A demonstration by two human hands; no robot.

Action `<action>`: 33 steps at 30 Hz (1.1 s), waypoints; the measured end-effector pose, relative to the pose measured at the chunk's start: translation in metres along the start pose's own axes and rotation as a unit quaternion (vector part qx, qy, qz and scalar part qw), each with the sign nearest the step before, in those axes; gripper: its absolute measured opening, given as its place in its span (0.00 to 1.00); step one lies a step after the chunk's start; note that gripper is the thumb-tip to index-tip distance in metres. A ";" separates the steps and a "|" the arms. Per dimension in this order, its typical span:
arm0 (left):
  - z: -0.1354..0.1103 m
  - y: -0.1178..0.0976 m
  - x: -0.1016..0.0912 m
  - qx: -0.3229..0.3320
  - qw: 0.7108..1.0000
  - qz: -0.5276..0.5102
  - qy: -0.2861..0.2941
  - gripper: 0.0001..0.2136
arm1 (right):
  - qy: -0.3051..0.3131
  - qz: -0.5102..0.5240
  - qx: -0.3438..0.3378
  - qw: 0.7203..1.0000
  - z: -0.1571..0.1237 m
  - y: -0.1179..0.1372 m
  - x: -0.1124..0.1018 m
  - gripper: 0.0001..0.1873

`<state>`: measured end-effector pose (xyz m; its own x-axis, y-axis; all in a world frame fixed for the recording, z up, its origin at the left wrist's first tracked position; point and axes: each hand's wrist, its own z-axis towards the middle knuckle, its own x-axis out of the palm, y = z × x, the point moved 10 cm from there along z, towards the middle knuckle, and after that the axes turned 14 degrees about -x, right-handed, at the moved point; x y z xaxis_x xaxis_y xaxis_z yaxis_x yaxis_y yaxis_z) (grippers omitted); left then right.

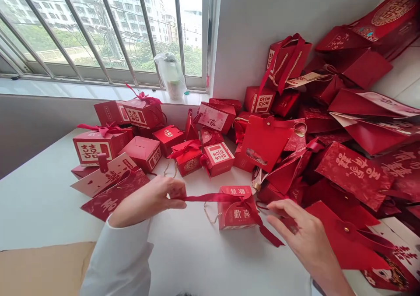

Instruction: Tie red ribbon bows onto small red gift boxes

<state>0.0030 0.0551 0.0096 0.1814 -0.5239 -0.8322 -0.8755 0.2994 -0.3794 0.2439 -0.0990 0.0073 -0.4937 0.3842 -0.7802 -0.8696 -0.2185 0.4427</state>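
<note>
Left hand (pixel 147 199) closed, pinching a red ribbon (pixel 210 197) between thumb and fingers. White sleeve (pixel 114 261) on that arm. Ribbon runs taut from the hand across the top of a red gift box (pixel 238 213), then its tail drops past the box's right side to the desk. Box printed 歡喜, sits upright on the white desk (pixel 42 199), between the hands. Twisted gold cord handle (pixel 210 216) curls out from its left side. Right hand (pixel 302 226) open, fingers spread, just right of the box and ribbon tail, no visible contact.

Around that: cluster of red gift boxes (pixel 187 156), several with bows, behind the hands. Red printed envelope (pixel 114 195) just beyond the left hand. Heap of red paper gift bags (pixel 354 173) along the wall, right side. Brown cardboard sheet (pixel 42 265) at the desk's near left. Barred window (pixel 98 29) beyond, bagged bottle (pixel 170 75) on its sill.
</note>
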 end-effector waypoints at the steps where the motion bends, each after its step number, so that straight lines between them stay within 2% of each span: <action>1: 0.001 -0.003 0.001 0.003 1.000 -0.003 -0.012 0.08 | 0.000 0.004 0.007 1.000 0.006 0.003 0.009 0.07; 4: 0.007 -0.032 0.001 0.069 0.993 -0.033 -0.090 0.18 | 0.003 -0.014 0.020 1.000 0.020 0.010 0.029 0.04; 7: 0.015 -0.074 0.017 0.151 0.979 -0.054 -0.125 0.10 | 0.004 -0.025 0.016 1.000 0.024 0.015 0.040 0.06; 9: 0.024 -0.093 0.036 0.149 0.982 -0.039 -0.107 0.07 | -0.008 -0.040 0.005 0.999 0.021 0.019 0.042 0.08; 11: 0.031 -0.100 0.049 0.120 0.988 -0.021 -0.098 0.05 | -0.027 -0.060 -0.005 0.998 0.018 0.023 0.042 0.06; 14: 0.034 -0.100 0.059 0.088 0.993 0.002 -0.081 0.03 | -0.060 -0.094 -0.018 0.994 0.016 0.028 0.042 0.09; 18: 0.031 -0.096 0.060 0.077 0.993 0.040 -0.077 0.06 | -0.092 -0.136 -0.046 0.985 0.023 0.033 0.044 0.12; 24: 0.024 -0.079 0.041 0.091 0.992 0.026 -0.084 0.09 | -0.151 -0.136 -0.086 0.975 0.044 0.044 0.045 0.12; 28: 0.020 -0.060 0.021 0.090 0.992 -0.017 -0.083 0.11 | -0.152 -0.118 -0.137 0.972 0.057 0.061 0.056 0.12; 33: 0.023 -0.047 0.018 0.076 0.995 -0.037 -0.059 0.09 | -0.136 -0.121 -0.173 0.968 0.056 0.067 0.068 0.12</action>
<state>0.0580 0.0498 0.0028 0.3009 -0.4548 -0.8382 -0.7821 0.3853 -0.4898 0.1520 -0.0371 0.0083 -0.2984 0.6739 -0.6759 -0.9310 -0.3616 0.0504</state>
